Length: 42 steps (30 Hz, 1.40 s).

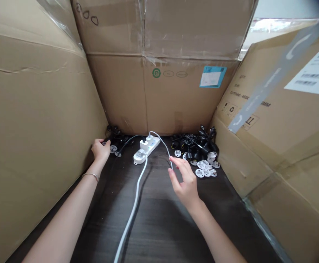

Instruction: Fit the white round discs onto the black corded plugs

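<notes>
A white power strip (pixel 146 150) lies on the dark wooden table (pixel 159 219), with white chargers plugged into it and its thick white cord running toward me. My right hand (pixel 183 180) hovers beside a thin white cable (pixel 164 146) that arcs from a charger; its fingers are spread and the fingertips sit at the cable's end. My left hand (pixel 101 149) reaches to the far left by a small black pile (pixel 115 135) and is curled on a dark item I cannot make out. A bracelet circles that wrist.
Big cardboard boxes wall the table on the left (pixel 38 128), back (pixel 162 65) and right (pixel 280 128). A heap of black parts (pixel 197 142) and several white round discs (pixel 205 168) lie at the back right. A few discs (pixel 114 149) sit near my left hand.
</notes>
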Each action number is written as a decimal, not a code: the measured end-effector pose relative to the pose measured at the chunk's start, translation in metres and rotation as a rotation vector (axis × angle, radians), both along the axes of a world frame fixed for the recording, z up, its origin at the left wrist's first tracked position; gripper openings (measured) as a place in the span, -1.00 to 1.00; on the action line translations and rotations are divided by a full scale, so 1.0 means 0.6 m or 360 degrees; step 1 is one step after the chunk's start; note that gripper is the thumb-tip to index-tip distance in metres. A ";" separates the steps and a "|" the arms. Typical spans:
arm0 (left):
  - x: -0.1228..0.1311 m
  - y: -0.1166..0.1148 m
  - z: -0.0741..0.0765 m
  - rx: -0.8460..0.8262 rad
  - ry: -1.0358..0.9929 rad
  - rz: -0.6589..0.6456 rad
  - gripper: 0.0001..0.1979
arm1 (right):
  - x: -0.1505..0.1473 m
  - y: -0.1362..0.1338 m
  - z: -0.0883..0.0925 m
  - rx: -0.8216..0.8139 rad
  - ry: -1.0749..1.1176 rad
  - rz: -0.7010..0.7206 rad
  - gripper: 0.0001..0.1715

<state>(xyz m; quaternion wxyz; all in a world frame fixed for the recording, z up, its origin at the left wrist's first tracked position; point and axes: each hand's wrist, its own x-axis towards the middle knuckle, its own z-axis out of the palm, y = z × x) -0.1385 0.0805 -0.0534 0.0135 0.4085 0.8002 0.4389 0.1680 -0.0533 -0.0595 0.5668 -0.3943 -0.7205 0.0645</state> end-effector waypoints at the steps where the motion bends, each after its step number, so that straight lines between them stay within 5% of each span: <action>1: -0.004 0.005 -0.007 -0.0034 -0.0008 0.0008 -0.77 | 0.001 0.001 0.000 -0.0008 0.0012 -0.0003 -0.60; 7: -0.019 0.013 -0.028 -0.0184 0.0091 -0.0011 -0.75 | 0.003 0.005 0.000 -0.0119 0.0127 0.0023 -0.65; 16: -0.004 -0.011 -0.024 -0.0339 0.0415 -0.0154 -0.88 | 0.001 0.008 -0.005 -0.0211 0.0188 0.0047 -0.70; 21: 0.017 -0.042 0.009 -0.0308 0.0502 -0.0279 -0.84 | 0.003 0.012 -0.003 -0.0232 0.0267 -0.0005 -0.73; 25: 0.052 -0.054 0.078 -0.0129 0.0625 -0.0297 -0.75 | 0.002 0.012 0.000 -0.0219 0.0397 -0.0102 -0.76; 29: 0.142 -0.047 0.163 0.0166 0.0779 -0.0428 -0.68 | -0.006 0.007 -0.005 -0.0222 0.0382 -0.0066 -0.76; 31: 0.216 -0.041 0.181 0.0302 0.0866 -0.0613 -0.69 | -0.011 0.005 -0.010 -0.0198 0.0339 -0.0038 -0.74; 32: 0.258 -0.037 0.179 0.0374 0.0926 -0.0865 -0.70 | -0.012 0.005 -0.012 -0.0188 0.0328 -0.0039 -0.73; 37: 0.452 -0.012 0.099 0.0258 0.1347 -0.1891 -0.58 | -0.011 0.016 -0.024 -0.0338 0.0361 -0.0207 -0.78; 42: 0.532 0.013 0.044 0.0340 0.1885 -0.2243 -0.56 | -0.002 0.033 -0.033 -0.0735 0.0353 -0.0433 -0.83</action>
